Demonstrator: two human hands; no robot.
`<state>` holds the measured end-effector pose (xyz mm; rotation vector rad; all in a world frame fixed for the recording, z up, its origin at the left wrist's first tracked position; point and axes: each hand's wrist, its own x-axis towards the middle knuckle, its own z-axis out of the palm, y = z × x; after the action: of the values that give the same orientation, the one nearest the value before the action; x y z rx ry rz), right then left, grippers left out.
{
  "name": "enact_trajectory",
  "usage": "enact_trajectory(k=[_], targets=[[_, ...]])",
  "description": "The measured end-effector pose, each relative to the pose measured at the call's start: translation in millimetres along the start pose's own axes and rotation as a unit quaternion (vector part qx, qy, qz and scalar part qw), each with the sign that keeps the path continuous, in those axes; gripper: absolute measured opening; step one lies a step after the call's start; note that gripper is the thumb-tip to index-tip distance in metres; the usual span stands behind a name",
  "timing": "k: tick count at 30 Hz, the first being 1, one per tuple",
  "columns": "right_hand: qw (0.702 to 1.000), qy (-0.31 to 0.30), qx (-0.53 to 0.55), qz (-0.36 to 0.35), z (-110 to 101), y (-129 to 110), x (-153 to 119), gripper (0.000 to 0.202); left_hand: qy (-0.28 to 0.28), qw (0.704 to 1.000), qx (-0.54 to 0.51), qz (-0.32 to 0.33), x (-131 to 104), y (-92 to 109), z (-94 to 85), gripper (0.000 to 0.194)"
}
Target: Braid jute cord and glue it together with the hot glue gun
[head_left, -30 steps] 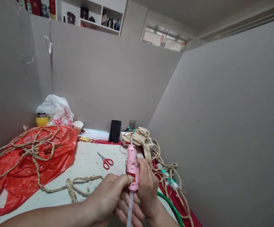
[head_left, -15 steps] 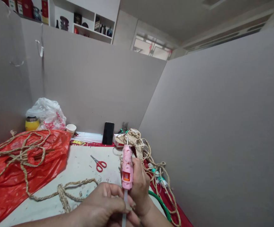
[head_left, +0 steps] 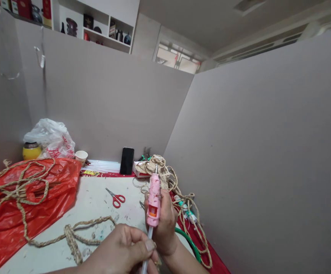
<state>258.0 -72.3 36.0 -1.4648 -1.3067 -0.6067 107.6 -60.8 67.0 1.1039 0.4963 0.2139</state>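
Note:
My right hand (head_left: 165, 219) is wrapped round a pink hot glue gun (head_left: 154, 198), its metal nozzle pointing up and away from me. From the gun's back end sticks a translucent glue stick (head_left: 150, 231). My left hand (head_left: 131, 245) pinches that stick between thumb and fingers, close behind the gun. To the left of my left hand, a braided straw rope (head_left: 74, 243) lies on the table with a thick bundled piece. Red-handled scissors (head_left: 116, 198) rest beyond my hands.
A red plastic bag (head_left: 65, 190) carries more rope at left. Along the back stand a yellow jar (head_left: 31, 151), a paper cup (head_left: 81, 156), glue sticks (head_left: 102, 166) and a phone (head_left: 127, 160). Coiled braid (head_left: 156, 161) and a green hose-like loop (head_left: 192, 245) lie right. Grey partitions (head_left: 111, 95) enclose the table.
The view has shifted slightly to the right. My left hand's thumb has moved up along the glue stick toward the gun, while my right hand keeps its hold.

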Motion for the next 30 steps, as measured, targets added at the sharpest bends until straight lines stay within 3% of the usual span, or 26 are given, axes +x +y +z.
enact_trajectory(k=[9, 12, 20, 30], targets=[[1.000, 0.002, -0.011, -0.003, -0.6, -6.5, 2.2, 0.006, -0.009, 1.000, -0.010, 0.011, -1.2, 15.7, 2.7, 0.036], [1.000, -0.004, -0.016, -0.023, 0.1, -6.4, 1.3, 0.005, -0.016, 0.999, -0.041, -0.006, 0.4, 18.8, -0.7, 0.043], [0.996, -0.010, -0.040, -0.084, 6.3, -0.6, -5.7, 0.008, 0.059, 0.997, -0.033, -0.021, 9.2, 15.3, -5.5, 0.050], [0.992, -0.001, -0.055, -0.111, 5.9, -1.6, -3.5, 0.011, 0.085, 0.996, -0.003, -0.025, 9.8, 14.5, -1.5, 0.051]])
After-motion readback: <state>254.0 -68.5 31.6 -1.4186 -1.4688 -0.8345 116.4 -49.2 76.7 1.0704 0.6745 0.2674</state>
